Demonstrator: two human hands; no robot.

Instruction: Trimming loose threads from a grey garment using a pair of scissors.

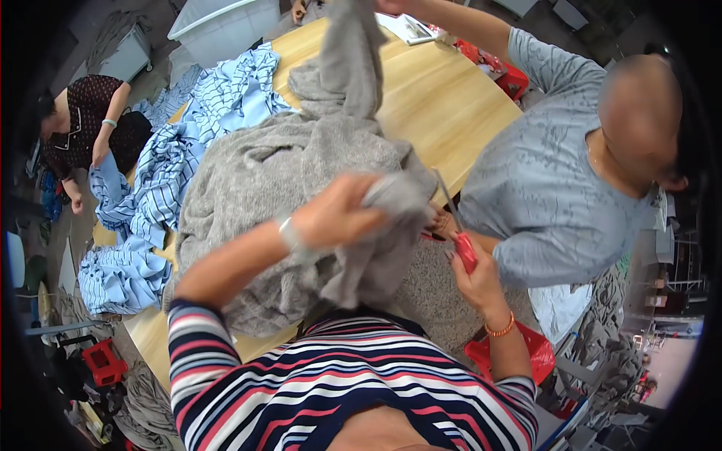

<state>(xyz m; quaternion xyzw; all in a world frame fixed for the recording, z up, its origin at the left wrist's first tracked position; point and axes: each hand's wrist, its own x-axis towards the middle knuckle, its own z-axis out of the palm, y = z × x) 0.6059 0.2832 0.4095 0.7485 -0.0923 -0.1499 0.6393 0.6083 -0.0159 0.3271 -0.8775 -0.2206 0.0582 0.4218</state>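
A large grey knitted garment [278,173] lies heaped on the wooden table [444,98]. My left hand [338,214] grips a bunched fold of it, lifted off the pile. Just right of that fold, my right hand [474,278] holds red-handled scissors [459,229] with the blades pointing up toward the cloth. A person in a grey-blue shirt [549,188] stands close on the right and holds the far end of the grey garment up high [350,45].
Blue striped fabric [173,173] spreads over the table's left side. A person in a dark patterned top [83,128] stands at the far left. A white bin [226,26] stands behind the table, and red stools [519,353] are beside me on the right.
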